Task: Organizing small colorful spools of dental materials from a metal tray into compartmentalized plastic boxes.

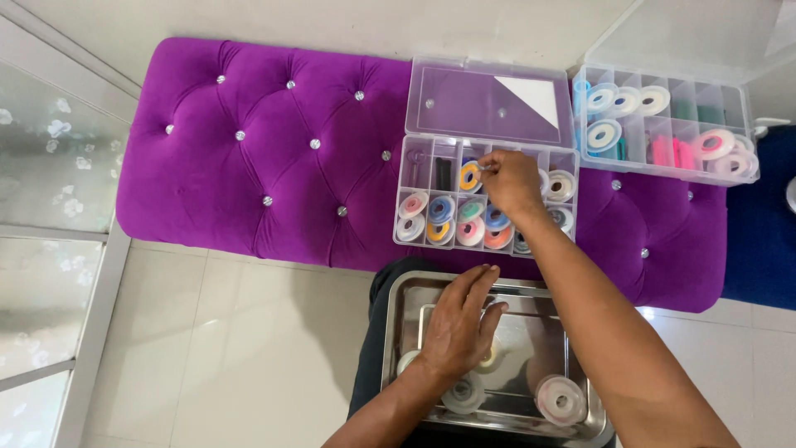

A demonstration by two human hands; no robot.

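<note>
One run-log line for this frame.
left hand: flat in steel tray on spools | right hand: over open organiser box, pinching something small | surface: purple bench

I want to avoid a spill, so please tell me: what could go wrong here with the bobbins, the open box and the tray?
1. The box lies on a soft bench; pressure from the right hand might tilt it and mix the bobbins.
2. The tray seems to rest on the lap; the loose bobbins under the left hand could roll.

White triangular label (531, 97) inside open clear box lid (489, 104).
</note>
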